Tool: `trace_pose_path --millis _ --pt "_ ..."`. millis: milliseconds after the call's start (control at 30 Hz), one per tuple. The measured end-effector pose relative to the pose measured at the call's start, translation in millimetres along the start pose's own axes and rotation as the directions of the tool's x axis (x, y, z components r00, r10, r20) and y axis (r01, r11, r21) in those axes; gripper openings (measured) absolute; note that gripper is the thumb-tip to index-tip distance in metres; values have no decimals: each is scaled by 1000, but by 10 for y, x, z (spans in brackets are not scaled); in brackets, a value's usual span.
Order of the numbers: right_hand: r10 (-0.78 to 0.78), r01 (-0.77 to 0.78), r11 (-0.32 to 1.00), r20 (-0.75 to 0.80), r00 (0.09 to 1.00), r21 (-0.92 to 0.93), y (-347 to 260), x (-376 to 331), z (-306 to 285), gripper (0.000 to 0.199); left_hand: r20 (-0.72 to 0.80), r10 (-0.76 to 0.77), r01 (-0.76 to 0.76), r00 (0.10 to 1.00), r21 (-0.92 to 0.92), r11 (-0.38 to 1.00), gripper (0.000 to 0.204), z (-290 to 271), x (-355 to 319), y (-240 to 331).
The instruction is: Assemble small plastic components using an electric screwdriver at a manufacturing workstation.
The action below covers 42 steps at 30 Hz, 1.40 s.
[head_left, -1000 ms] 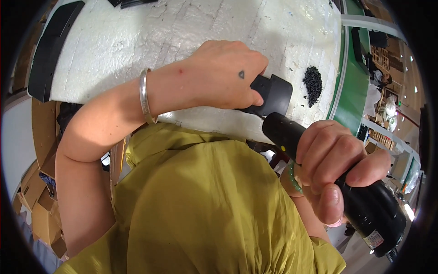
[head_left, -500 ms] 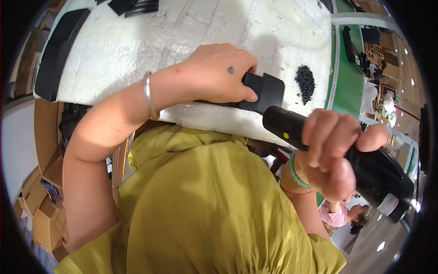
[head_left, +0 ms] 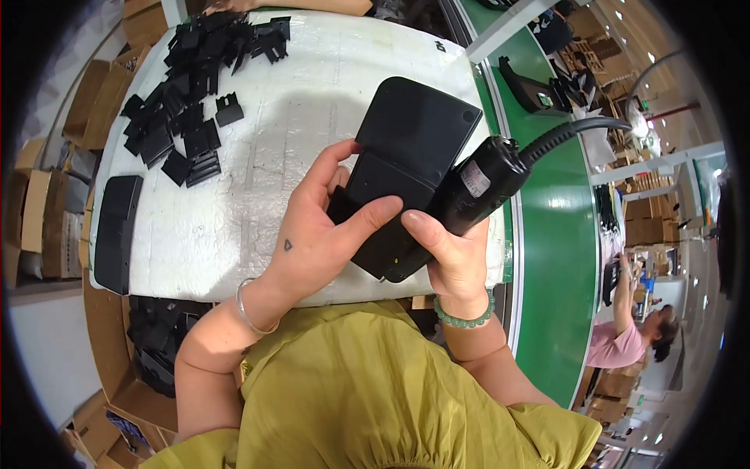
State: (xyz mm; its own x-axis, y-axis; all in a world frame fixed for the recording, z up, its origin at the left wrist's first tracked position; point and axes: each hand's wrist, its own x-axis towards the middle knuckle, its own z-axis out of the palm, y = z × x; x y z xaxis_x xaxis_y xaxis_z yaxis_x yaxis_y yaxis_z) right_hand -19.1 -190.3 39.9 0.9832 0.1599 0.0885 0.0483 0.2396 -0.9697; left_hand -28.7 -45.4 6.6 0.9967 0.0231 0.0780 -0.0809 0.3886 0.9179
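My left hand (head_left: 308, 234) grips a flat black plastic housing (head_left: 418, 121) with a stepped middle, its thumb on the upper face and its fingers round the left edge. The housing is held up above the white padded table (head_left: 266, 180). In my right hand (head_left: 461, 262) is a corded black electric screwdriver (head_left: 476, 187), its cable end pointing up and right. The right thumb lies against the housing, close to the left thumb. The fingers of my right hand are mostly hidden behind the tool.
Small black plastic pieces (head_left: 183, 102) lie heaped at the far left, near a long black panel (head_left: 117, 234). A green conveyor (head_left: 551, 273) runs along the right. Cardboard boxes (head_left: 39, 227) stand left. A person in pink (head_left: 617, 344) is at the right; another person's arm (head_left: 312, 5) shows at the far edge.
The housing has come up off the table in my left hand. My right hand has brought the screwdriver inward and turned its cable end upward. The view has shifted, showing the heap of pieces.
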Motion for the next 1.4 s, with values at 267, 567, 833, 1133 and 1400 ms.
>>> trace_pose_path --millis 267,567,833,1133,1400 --pt "36 -37 999 52 998 20 -70 -64 -129 38 523 -212 526 825 -577 625 52 -547 248 174" --pt "114 -108 987 -45 992 123 -49 -183 -110 62 181 -140 110 974 165 980 37 -834 -162 248" --pt "170 -159 984 170 971 -78 69 -11 -191 63 -438 89 86 894 365 927 13 -1402 -846 616" --pt "268 -280 957 129 955 81 134 118 -131 44 -782 -29 267 622 177 947 19 -2646 -1354 704" --pt "263 -274 959 138 955 65 72 197 -282 44 -749 29 166 662 184 969 17 -2840 -2167 842"
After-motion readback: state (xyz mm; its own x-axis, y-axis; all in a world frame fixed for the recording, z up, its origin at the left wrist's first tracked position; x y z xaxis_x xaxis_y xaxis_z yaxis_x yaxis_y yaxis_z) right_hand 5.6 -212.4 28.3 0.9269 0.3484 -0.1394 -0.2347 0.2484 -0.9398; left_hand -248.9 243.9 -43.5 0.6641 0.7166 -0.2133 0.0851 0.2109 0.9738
